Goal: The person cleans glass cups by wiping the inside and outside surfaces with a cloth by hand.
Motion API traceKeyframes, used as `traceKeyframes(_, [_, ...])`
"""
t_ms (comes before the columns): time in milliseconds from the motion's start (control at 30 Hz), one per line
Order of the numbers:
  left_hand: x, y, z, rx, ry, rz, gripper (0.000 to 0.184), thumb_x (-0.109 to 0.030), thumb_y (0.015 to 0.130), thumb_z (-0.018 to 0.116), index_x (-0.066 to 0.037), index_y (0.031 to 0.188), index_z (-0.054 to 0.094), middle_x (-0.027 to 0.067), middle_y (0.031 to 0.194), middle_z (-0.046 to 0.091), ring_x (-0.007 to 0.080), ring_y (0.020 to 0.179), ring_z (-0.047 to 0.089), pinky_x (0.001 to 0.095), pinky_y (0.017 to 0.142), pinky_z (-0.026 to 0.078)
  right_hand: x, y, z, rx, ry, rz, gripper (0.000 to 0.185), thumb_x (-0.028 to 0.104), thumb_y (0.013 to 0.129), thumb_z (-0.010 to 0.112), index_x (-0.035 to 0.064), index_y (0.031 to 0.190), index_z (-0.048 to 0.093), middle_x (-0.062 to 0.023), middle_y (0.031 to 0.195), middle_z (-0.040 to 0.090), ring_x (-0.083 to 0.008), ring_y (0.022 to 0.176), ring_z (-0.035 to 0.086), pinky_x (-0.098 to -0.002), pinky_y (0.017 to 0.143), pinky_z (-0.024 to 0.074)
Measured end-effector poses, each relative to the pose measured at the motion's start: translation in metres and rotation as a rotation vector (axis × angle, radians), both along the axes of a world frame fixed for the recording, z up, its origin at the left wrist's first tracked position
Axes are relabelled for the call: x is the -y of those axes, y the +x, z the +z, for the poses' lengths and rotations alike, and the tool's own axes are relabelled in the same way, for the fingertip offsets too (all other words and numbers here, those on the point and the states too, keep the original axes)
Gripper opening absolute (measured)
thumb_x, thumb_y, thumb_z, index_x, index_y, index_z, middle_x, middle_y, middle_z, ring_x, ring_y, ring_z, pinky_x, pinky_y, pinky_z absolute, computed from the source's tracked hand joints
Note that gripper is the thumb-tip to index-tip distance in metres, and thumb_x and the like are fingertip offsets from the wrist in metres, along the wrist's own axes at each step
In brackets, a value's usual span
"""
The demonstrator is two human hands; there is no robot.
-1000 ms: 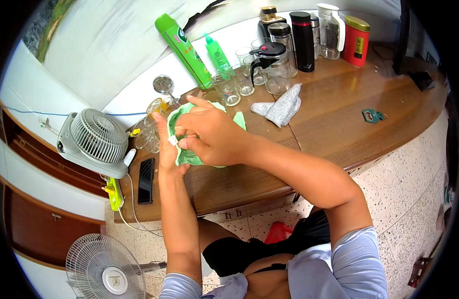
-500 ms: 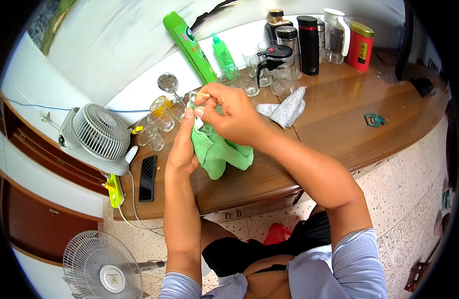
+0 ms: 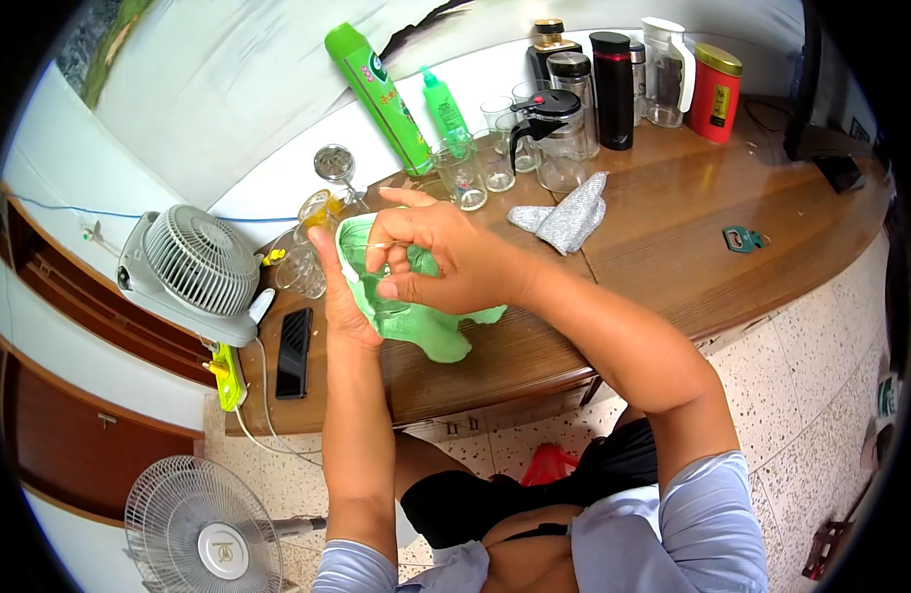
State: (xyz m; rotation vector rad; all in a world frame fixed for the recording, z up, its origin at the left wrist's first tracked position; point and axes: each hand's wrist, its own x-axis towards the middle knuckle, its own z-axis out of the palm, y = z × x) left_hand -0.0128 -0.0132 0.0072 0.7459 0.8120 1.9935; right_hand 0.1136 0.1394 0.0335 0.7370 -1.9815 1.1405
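My left hand (image 3: 345,301) is wrapped round one side of a green cloth (image 3: 431,331), which spreads over its palm and hangs down over the table. Within the cloth's folds a clear glass (image 3: 391,304) shows in part; most of it is hidden by the cloth and my fingers. Over it is my right hand (image 3: 446,252), its thumb and fingers bent in at the glass. A thin band glints on one of its fingers. Behind my hands, drinking glasses (image 3: 465,183) stand upright on the table.
A grey cloth (image 3: 564,215) lies right of my hands near a glass pitcher (image 3: 562,158). A black flask (image 3: 613,94) and red tin (image 3: 715,94) stand behind. On the left are a phone (image 3: 294,354), a small fan (image 3: 201,259) and more glasses (image 3: 297,269).
The green cloth has opened out and tilted across my left palm. My right hand has moved down and its fingers have spread a little. Glasses behind it are now uncovered.
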Motion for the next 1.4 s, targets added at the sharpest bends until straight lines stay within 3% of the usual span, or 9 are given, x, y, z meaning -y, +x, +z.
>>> traceKeyframes(167, [-0.002, 0.0, 0.002, -0.182, -0.06, -0.025, 0.114, -0.09, 0.089, 0.049, 0.004, 0.152, 0.046, 0.021, 0.148, 0.057, 0.0282, 0.134, 0.061, 0.0422, 0.108, 0.056, -0.001, -0.005, -0.003, -0.063, 0.042, -0.113, 0.009, 0.013, 0.094, 0.072, 0.0117, 0.092, 0.063, -0.0031, 0.07, 0.063, -0.0285, 0.069, 0.066, -0.0574, 0.123, 0.0358])
traceKeyframes(300, [-0.004, 0.003, 0.003, -0.371, -0.144, 0.161, 0.095, -0.08, 0.099, 0.045, 0.002, 0.148, 0.05, 0.0172, 0.14, 0.062, 0.0246, 0.127, 0.064, 0.0388, 0.108, 0.054, 0.003, -0.006, -0.004, -0.132, 0.002, -0.216, 0.008, 0.013, 0.095, 0.07, 0.0099, 0.092, 0.063, -0.0082, 0.073, 0.066, -0.0375, 0.073, 0.067, -0.0589, 0.117, 0.0407])
traceKeyframes(600, [-0.008, 0.006, -0.001, -0.798, -0.225, 0.512, 0.077, -0.067, 0.111, 0.034, 0.0, 0.142, 0.053, 0.011, 0.13, 0.066, 0.0174, 0.116, 0.065, 0.0345, 0.1, 0.054, 0.013, -0.013, -0.013, -0.183, -0.067, -0.379, 0.013, 0.015, 0.098, 0.071, 0.006, 0.093, 0.063, -0.008, 0.07, 0.062, -0.0349, 0.069, 0.065, -0.0592, 0.115, 0.0435])
traceKeyframes(833, [-0.006, 0.011, 0.006, -0.361, -0.241, 0.107, 0.126, -0.099, 0.087, 0.018, 0.007, 0.147, 0.051, 0.0188, 0.15, 0.057, 0.0247, 0.134, 0.058, 0.0405, 0.111, 0.05, 0.007, -0.003, -0.005, -0.155, -0.004, -0.208, 0.017, 0.015, 0.096, 0.073, 0.0062, 0.084, 0.065, -0.006, 0.066, 0.06, -0.0283, 0.062, 0.062, -0.0587, 0.116, 0.0433])
traceKeyframes(933, [-0.006, 0.003, 0.002, -0.045, 0.186, -0.375, 0.127, -0.099, 0.087, 0.018, 0.007, 0.149, 0.049, 0.0189, 0.151, 0.056, 0.0254, 0.133, 0.059, 0.0403, 0.11, 0.05, 0.01, -0.003, -0.001, -0.22, -0.02, -0.141, 0.017, 0.016, 0.097, 0.073, 0.0059, 0.084, 0.066, -0.0062, 0.069, 0.062, -0.0293, 0.065, 0.063, -0.0591, 0.117, 0.0428])
traceKeyframes(1033, [-0.012, -0.003, -0.003, 0.013, 0.283, -0.436, 0.123, -0.097, 0.089, 0.023, 0.006, 0.15, 0.049, 0.0193, 0.15, 0.056, 0.0257, 0.134, 0.058, 0.041, 0.111, 0.05, 0.01, -0.002, 0.002, -0.249, -0.015, -0.17, 0.017, 0.016, 0.098, 0.072, 0.0051, 0.086, 0.066, -0.0072, 0.071, 0.064, -0.0305, 0.067, 0.064, -0.0571, 0.113, 0.0451])
traceKeyframes(1167, [-0.017, 0.026, 0.015, -0.278, -0.126, 0.157, 0.109, -0.088, 0.098, 0.027, 0.005, 0.148, 0.051, 0.0192, 0.148, 0.058, 0.0256, 0.132, 0.061, 0.0408, 0.11, 0.052, 0.004, -0.01, -0.003, -0.226, -0.063, -0.288, 0.018, 0.017, 0.098, 0.071, 0.0029, 0.087, 0.066, -0.0112, 0.075, 0.065, -0.0331, 0.071, 0.064, -0.0489, 0.09, 0.0535])
traceKeyframes(1300, [-0.022, 0.012, 0.001, -0.484, -0.215, 0.334, 0.082, -0.068, 0.111, 0.03, 0.004, 0.141, 0.057, 0.0142, 0.132, 0.067, 0.0239, 0.122, 0.066, 0.0373, 0.104, 0.055, 0.003, -0.015, -0.01, -0.212, -0.096, -0.416, 0.019, 0.016, 0.097, 0.071, 0.0003, 0.088, 0.066, -0.0152, 0.077, 0.065, -0.0356, 0.074, 0.064, -0.0466, 0.068, 0.049])
traceKeyframes(1400, [-0.018, 0.014, 0.0, -0.847, -0.344, 0.544, 0.084, -0.072, 0.109, 0.029, 0.0, 0.144, 0.054, 0.0135, 0.137, 0.063, 0.0231, 0.126, 0.063, 0.0382, 0.11, 0.05, 0.007, -0.018, -0.013, -0.126, -0.124, -0.512, 0.018, 0.018, 0.094, 0.073, 0.0053, 0.082, 0.067, -0.0151, 0.07, 0.066, -0.0405, 0.07, 0.064, -0.0488, 0.072, 0.0528])
